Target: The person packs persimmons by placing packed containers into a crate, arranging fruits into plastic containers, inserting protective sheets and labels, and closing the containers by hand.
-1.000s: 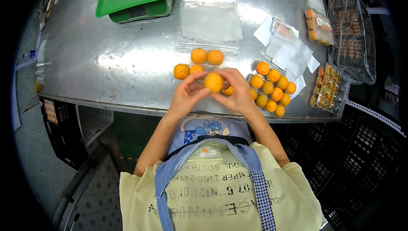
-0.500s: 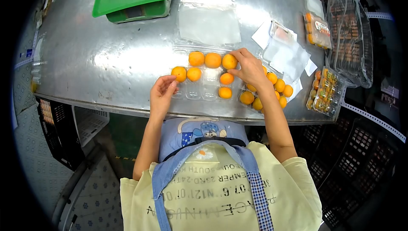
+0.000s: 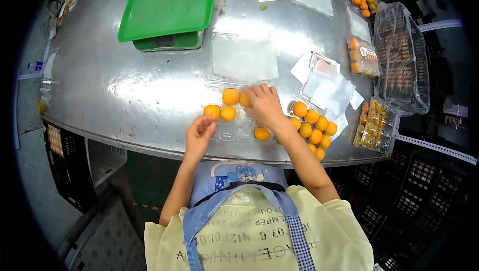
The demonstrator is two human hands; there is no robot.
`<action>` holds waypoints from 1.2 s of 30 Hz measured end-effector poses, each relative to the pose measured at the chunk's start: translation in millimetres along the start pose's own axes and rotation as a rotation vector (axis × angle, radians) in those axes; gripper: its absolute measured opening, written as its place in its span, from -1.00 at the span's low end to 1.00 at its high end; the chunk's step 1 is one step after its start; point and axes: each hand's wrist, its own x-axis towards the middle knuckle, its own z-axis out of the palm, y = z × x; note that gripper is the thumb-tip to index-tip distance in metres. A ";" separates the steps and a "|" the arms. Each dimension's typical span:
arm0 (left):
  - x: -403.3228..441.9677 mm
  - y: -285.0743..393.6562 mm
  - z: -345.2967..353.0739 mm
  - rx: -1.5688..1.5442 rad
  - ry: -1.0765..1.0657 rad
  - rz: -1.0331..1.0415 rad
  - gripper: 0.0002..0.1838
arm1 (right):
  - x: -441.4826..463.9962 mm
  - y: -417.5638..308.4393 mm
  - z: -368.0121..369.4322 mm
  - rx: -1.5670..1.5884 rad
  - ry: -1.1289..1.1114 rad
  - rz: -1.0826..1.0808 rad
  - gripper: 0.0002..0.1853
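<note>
A clear plastic tray (image 3: 228, 132) with round compartments lies near the table's front edge and holds several orange fruits (image 3: 230, 96). My right hand (image 3: 263, 104) is over the tray's back right part, its curled fingers on a fruit (image 3: 245, 99) in the back row; it hides the compartments under it. My left hand (image 3: 200, 134) is at the tray's left side, fingers bent and a little apart with nothing between them, just in front of the leftmost fruit (image 3: 211, 112). Right of the tray stands a second clear tray filled with several fruits (image 3: 315, 135).
A green tray (image 3: 169, 9) rests on a container at the back left. An open lid with a white sheet (image 3: 244, 57) lies behind the fruit tray. Papers (image 3: 327, 89), a labelled fruit pack (image 3: 363, 57), another fruit pack (image 3: 377, 125) and a plastic-lined crate (image 3: 401, 59) are at the right.
The head view has tilted, showing more of the table's far side. From holding a fruit with the left, my right hand moved to the tray's back row; the left moved to its left side.
</note>
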 end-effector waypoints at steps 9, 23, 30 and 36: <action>-7.1 -2.3 3.3 0.010 -0.078 -0.017 -0.72 | -1.4 -14.2 -30.0 0.397 0.045 0.119 -0.47; -19.8 41.7 37.0 -0.565 -0.565 -0.074 -0.52 | -40.7 -51.7 -54.3 1.195 0.029 0.108 -0.47; -19.0 47.3 36.0 -0.435 -0.599 -0.069 -0.54 | -51.0 -39.0 -44.0 1.580 0.027 0.162 -0.66; -17.6 44.3 51.8 -0.284 -0.396 0.196 -0.41 | -57.8 -35.8 -34.6 1.505 0.048 0.301 -0.73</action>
